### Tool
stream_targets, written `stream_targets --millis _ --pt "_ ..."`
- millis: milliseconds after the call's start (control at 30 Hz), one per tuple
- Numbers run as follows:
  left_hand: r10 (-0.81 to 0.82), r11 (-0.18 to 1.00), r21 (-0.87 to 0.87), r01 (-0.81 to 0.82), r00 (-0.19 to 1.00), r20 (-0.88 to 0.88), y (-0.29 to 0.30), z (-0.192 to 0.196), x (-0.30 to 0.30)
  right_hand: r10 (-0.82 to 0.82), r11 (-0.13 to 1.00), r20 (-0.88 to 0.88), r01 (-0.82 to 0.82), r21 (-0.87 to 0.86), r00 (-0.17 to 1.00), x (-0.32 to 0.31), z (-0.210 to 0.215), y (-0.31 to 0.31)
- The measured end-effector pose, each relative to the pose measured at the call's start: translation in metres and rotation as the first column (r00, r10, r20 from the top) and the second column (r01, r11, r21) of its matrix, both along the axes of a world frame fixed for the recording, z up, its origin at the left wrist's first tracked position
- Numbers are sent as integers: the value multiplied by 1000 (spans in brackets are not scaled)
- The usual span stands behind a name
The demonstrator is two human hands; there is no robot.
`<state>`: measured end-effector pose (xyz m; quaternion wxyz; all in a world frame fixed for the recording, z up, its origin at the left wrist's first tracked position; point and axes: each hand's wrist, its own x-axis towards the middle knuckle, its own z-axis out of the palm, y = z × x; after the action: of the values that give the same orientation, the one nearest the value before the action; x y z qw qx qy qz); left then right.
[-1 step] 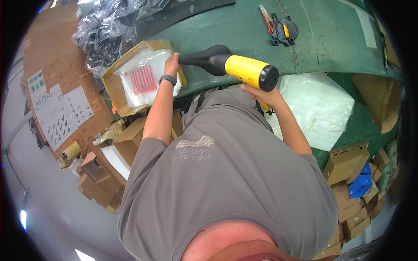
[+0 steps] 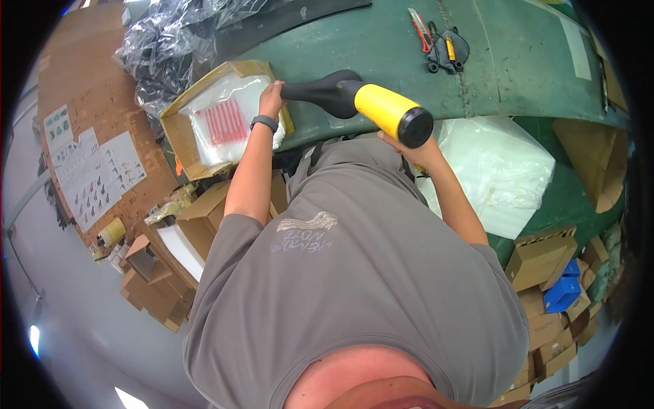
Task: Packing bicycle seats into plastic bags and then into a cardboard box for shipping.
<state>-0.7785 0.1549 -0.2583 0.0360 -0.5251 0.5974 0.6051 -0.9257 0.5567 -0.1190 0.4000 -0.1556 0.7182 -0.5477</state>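
An open cardboard box (image 2: 178, 129) sits at the near edge of the green table (image 2: 518, 75). It holds clear plastic bags with a pack of red sticks (image 2: 223, 123) on top. My left hand (image 2: 271, 99), with a dark band at the wrist, curls over the box's right rim. My right hand (image 2: 409, 146) grips a yellow and black heat gun (image 2: 381, 106) from below and is mostly hidden by it. The tool's black nozzle points left, ending just beside my left hand.
A red box cutter and dark tools (image 2: 441, 45) lie at the far side of the table. Crumpled clear plastic (image 2: 170, 34) is heaped at the back left, and white bags (image 2: 501, 170) are stacked at right. Cardboard boxes (image 2: 538, 260) and a blue box (image 2: 562, 293) crowd the floor.
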Motion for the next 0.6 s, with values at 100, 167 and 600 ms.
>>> stream_targets --millis 100,167,600 --pt "6 1000 -11 -6 1000 9 1 -2 2 90 972 286 -147 185 954 -4 21 -5" --pt "-2 1000 -12 2 1000 0 2 1 -1 3 990 177 -28 139 984 8 23 -6" --pt "-19 994 -106 25 998 55 -11 -20 19 -120 966 367 24 256 922 5 10 61"
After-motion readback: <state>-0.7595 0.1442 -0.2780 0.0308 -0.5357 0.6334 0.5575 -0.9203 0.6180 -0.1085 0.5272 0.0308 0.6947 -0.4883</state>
